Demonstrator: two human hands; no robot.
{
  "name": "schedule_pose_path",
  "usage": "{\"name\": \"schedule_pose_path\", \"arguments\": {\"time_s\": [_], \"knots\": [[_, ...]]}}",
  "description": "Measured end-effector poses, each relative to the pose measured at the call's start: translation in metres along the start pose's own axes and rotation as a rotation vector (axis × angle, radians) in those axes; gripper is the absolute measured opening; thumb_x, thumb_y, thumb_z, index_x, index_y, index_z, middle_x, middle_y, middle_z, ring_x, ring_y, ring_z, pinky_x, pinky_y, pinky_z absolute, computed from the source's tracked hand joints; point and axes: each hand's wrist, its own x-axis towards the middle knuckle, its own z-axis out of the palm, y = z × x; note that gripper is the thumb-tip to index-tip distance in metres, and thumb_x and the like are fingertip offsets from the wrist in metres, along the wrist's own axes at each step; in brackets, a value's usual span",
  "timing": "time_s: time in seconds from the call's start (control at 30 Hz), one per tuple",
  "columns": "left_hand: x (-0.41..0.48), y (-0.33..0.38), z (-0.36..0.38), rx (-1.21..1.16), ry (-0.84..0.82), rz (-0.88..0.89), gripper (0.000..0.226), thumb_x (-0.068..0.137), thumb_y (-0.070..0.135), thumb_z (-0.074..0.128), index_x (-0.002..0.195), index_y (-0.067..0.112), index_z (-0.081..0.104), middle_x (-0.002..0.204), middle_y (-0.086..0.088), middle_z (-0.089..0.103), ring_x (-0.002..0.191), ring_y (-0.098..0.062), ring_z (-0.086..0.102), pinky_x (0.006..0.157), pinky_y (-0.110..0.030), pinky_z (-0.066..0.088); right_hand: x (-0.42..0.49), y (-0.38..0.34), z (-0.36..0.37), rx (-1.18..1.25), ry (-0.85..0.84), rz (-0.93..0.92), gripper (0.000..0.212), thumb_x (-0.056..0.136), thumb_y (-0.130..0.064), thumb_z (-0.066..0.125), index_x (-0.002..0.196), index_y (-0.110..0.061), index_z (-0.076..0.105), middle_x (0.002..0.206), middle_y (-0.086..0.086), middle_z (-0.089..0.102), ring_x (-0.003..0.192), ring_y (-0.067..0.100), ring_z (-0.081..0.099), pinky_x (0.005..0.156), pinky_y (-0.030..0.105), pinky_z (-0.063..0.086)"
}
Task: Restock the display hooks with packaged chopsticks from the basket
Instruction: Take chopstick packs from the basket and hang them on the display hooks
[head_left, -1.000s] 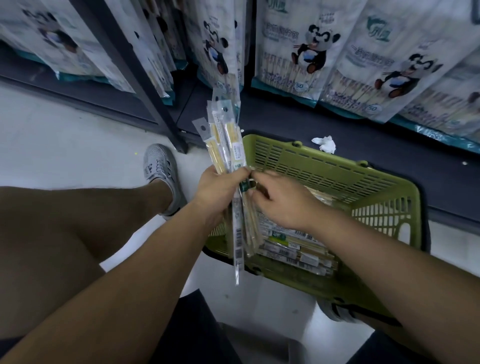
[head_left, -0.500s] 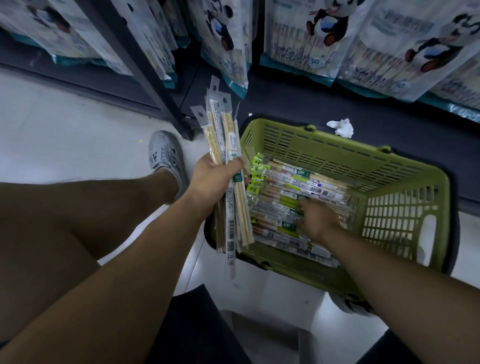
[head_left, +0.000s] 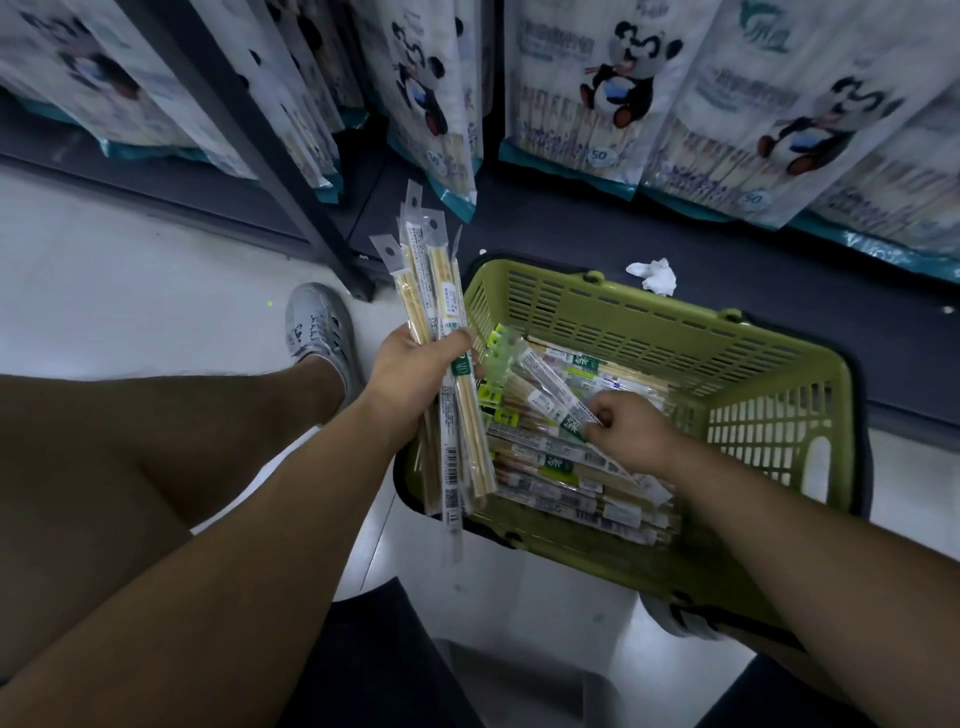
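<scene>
Since half a second ago the right hand (head_left: 628, 434) has come up from among the stock in the basket (head_left: 779, 353) and now pinches a single pack (head_left: 550, 387) between thumb and curled fingers, near its green label. That pack slants up and to the left, with its far end raised above the others. The left hand (head_left: 415, 374) holds as before: its fingers are wrapped fully round the middle of a bundle of chopstick packs (head_left: 431, 291), which stands nearly upright just over the basket's left rim. Four hang tabs show at the top of the bundle; whether more packs hide behind them I cannot tell.

One green plastic basket sits on the pale floor (head_left: 130, 291), against the dark base shelf. A layer of packs (head_left: 561, 483) lies flat in it, well over ten and overlapped too much to count exactly. One crumpled white paper (head_left: 652, 275) lies on the base shelf just beyond the basket. One grey shoe (head_left: 317, 325) rests on the floor to the left. Large panda-printed bags (head_left: 597, 93) hang in rows above — six at the front.
</scene>
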Motion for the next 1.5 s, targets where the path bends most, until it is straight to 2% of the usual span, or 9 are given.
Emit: {"name": "schedule_pose_path", "arguments": {"time_s": [0.23,0.33,0.43,0.6,0.77,0.97,1.2,1.33,1.5], "knots": [[-0.027,0.018,0.021,-0.158,-0.054,-0.107,0.045,0.082,0.025,0.087,0.113,0.015,0.056,0.086,-0.004,0.08,0.078,-0.023,0.079,0.059,-0.034,0.06,-0.046,-0.085,-0.063,0.382,0.164,-0.172,0.008,0.093,-0.03,0.073,0.091,-0.023,0.07,0.086,-0.001,0.075,0.08,0.02,0.072,0.077,0.042,0.058],[-0.045,0.033,0.035,-0.187,-0.125,-0.051,0.055,0.073,0.031,0.093,0.106,0.023,0.05,0.085,0.01,0.074,0.077,-0.005,0.069,0.063,-0.028,0.051,-0.073,-0.117,-0.078,0.426,0.185,-0.242,0.013,0.093,-0.035,0.073,0.092,-0.022,0.07,0.089,0.006,0.075,0.078,0.028,0.07,0.074,0.04,0.059],[-0.061,0.052,0.044,-0.2,-0.188,0.101,0.042,0.079,0.021,0.089,0.1,0.027,0.054,0.07,0.028,0.073,0.063,0.012,0.068,0.047,-0.012,0.052,-0.099,-0.138,-0.09,0.437,0.269,-0.321,0.016,0.092,-0.033,0.074,0.081,-0.026,0.066,0.07,-0.004,0.065,0.064,0.009,0.057,0.063,0.028,0.048],[-0.087,0.098,0.044,-0.14,-0.2,0.34,0.036,0.071,0.018,0.089,0.103,0.02,0.074,0.098,-0.002,0.082,0.093,-0.022,0.079,0.074,-0.032,0.062,-0.139,-0.175,-0.121,0.372,0.355,-0.447,0.015,0.089,-0.03,0.078,0.084,-0.02,0.069,0.078,0.009,0.066,0.063,0.019,0.056,0.059,0.03,0.049],[-0.108,0.153,0.042,-0.018,-0.251,0.561,0.033,0.066,0.028,0.09,0.097,0.029,0.079,0.098,-0.003,0.081,0.092,-0.022,0.078,0.074,-0.031,0.062,-0.16,-0.202,-0.151,0.412,0.41,-0.519,0.017,0.085,-0.028,0.082,0.078,-0.032,0.067,0.064,-0.006,0.058,0.058,0.006,0.051,0.053,0.02,0.043],[-0.117,0.21,0.05,-0.031,-0.247,0.619,0.07,0.051,0.042,0.092,0.112,0.014,0.073,0.1,-0.007,0.081,0.094,-0.027,0.078,0.085,-0.049,0.063,-0.167,-0.232,-0.195,0.391,0.45,-0.545,0.023,0.079,-0.037,0.086,0.077,-0.032,0.064,0.06,-0.013,0.051,0.054,0.002,0.044,0.051,0.018,0.039],[-0.109,0.273,0.059,0.101,-0.297,0.815,0.033,0.08,0.007,0.087,0.11,0.015,0.074,0.096,0.002,0.082,0.09,-0.015,0.078,0.069,-0.019,0.058,-0.172,-0.276,-0.252,0.493,0.711,-0.615,0.008,0.094,-0.04,0.067,0.1,-0.035,0.064,0.094,-0.002,0.068,0.082,0.012,0.067,0.069,0.03,0.06],[-0.108,0.302,0.065,0.143,-0.301,0.913,0.034,0.08,0.004,0.086,0.109,0.017,0.073,0.095,0.005,0.081,0.088,-0.01,0.077,0.071,-0.018,0.057,-0.173,-0.309,-0.285,0.475,0.861,-0.744,0.007,0.099,-0.034,0.062,0.093,-0.031,0.065,0.075,-0.015,0.062,0.069,0.004,0.058,0.065,0.025,0.053],[-0.099,0.324,0.061,0.08,-0.264,0.965,0.037,0.079,-0.001,0.085,0.11,0.014,0.072,0.093,0.007,0.081,0.085,-0.008,0.077,0.068,-0.015,0.056,-0.168,-0.342,-0.31,0.448,0.92,-0.791,0.013,0.104,-0.034,0.054,0.098,-0.031,0.065,0.072,-0.01,0.061,0.07,0.012,0.058,0.073,0.043,0.054]]}}
